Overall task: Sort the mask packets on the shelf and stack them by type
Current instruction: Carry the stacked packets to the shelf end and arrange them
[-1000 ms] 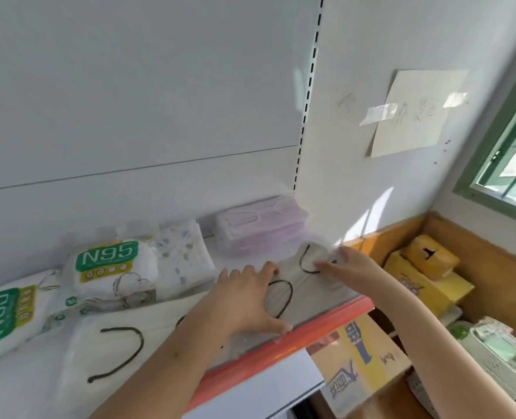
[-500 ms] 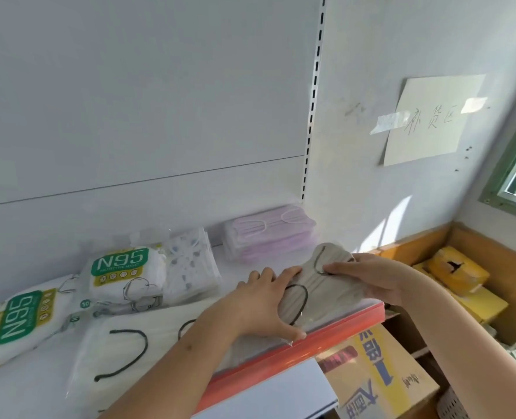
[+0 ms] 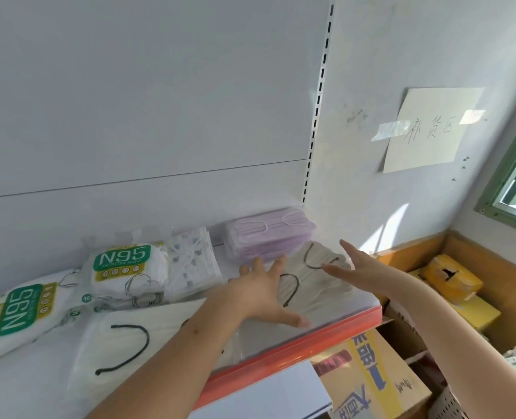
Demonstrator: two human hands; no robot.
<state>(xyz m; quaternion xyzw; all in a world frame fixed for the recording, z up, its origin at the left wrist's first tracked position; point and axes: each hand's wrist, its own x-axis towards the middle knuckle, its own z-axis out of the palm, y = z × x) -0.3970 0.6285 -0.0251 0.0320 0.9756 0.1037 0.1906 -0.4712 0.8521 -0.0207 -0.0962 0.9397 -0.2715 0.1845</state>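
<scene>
**Grey mask packet set down, both hands letting go**

Both hands have come off the grey mask packet (image 3: 308, 285) since half a second ago, when the right pinched its far end and the left pressed its middle. Now the left hand (image 3: 264, 293) hovers over it with fingers (image 3: 276, 266) spread and straight, holding nothing; whether the palm touches the film I cannot tell. Just right of the packet, the right hand (image 3: 361, 269) is released too, fingers flat and apart. Lying at the shelf's red front edge (image 3: 326, 335), the packet sits just in front of the purple masks (image 3: 269, 237), with the cream packet (image 3: 123, 340) and N95 packets (image 3: 123, 267) further left. It looks light, soft and slippery in its clear film, so gripping both short ends should suit it best.
</scene>
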